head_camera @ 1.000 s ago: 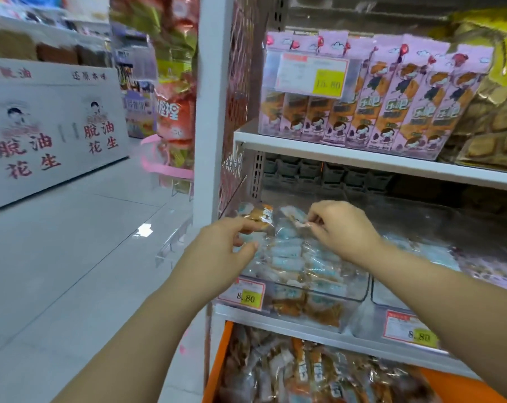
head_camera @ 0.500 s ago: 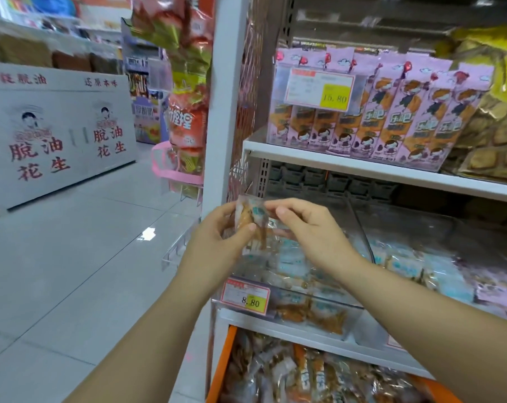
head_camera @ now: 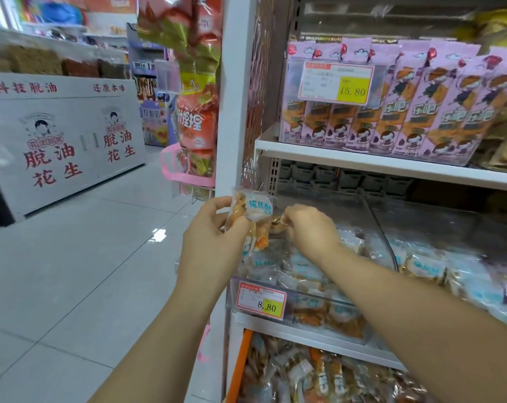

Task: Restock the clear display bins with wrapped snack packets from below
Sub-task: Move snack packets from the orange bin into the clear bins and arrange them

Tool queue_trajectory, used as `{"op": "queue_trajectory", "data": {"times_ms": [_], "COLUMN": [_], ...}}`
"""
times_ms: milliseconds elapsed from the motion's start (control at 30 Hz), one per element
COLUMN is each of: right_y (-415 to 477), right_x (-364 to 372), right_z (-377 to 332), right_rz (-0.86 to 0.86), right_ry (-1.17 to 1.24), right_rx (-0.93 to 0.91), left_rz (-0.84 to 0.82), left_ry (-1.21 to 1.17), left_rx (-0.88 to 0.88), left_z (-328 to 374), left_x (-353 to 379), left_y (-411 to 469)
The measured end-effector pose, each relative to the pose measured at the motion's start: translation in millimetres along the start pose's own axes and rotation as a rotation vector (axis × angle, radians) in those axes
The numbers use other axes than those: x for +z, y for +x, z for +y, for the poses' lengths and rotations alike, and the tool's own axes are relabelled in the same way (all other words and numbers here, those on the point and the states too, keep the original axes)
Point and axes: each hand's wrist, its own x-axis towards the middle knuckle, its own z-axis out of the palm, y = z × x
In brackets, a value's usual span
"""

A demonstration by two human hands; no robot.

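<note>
Head view.
- A second ago both hands were down among the packets in the clear display bin (head_camera: 313,295). Half a second ago they met on one packet above it. Now they are raised higher and set slightly apart, in front of the white shelf post (head_camera: 232,112).
- Writing: yellow-and-red price tag (head_camera: 261,303) on the bin front reads 8.80. Upper shelf tag (head_camera: 338,82) reads 15.80, set over pink packs (head_camera: 420,112) marked 乐吧. White counter (head_camera: 54,158) across the aisle carries red 脱油花生, with 科技脱油 and 还原本味 along its top. Blue characters on the held packet's label are too blurred to read.
- Left hand (head_camera: 214,237): fingers curled, thumb and fingertips gripping a clear-wrapped snack packet (head_camera: 253,209), upright, blue label towards the camera, held above the bin's left rear corner.
- Right hand (head_camera: 310,228): fingers bunched, pinching the wrapper edge of a second packet (head_camera: 275,221) with brown filling, just beside the first. Whether the two wrappers touch cannot be told.
- Bin holds more blue-labelled packets. Orange crate (head_camera: 240,367) below holds loose wrapped stock (head_camera: 319,373).
</note>
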Motion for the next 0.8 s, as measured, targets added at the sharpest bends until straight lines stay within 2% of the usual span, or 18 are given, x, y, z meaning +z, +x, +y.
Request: {"op": "queue_trajectory", "data": {"times_ms": [200,300,400,500,600,733,800], "right_y": [-30.8,-64.1,-102.2,-141.7,-168.3,-189.5,-197.1], "right_x": [-30.9,-53.0,-69.4,-77.3,-78.7,-91.5,-95.4], "right_z": [21.6,23.7,19.7,20.2,37.3,71.2,87.7], "right_rz": [0.321,0.409,0.369,0.285,0.298,0.281,0.304], "right_ry": [0.402,0.597,0.729,0.737,0.684,0.680,0.675], "right_rx": [0.129,0.180,0.194,0.060,-0.086,-0.056,-0.030], "left_rz": [-0.013,-0.024,-0.096,-0.201,-0.282,-0.441,-0.519], "left_ry": [-0.050,-0.096,-0.209,-0.315,-0.448,-0.712,-0.750], "left_rx": [-0.020,-0.075,-0.173,-0.238,-0.272,-0.399,-0.441], "left_z": [-2.2,-6.6,-10.6,-4.8,2.2,18.6,28.4], "left_x": [3.9,16.2,37.4,66.3,92.0,114.8,124.8], "left_y": [-6.6,-15.5,-28.1,-49.3,-69.4,-75.9,-75.5]}}
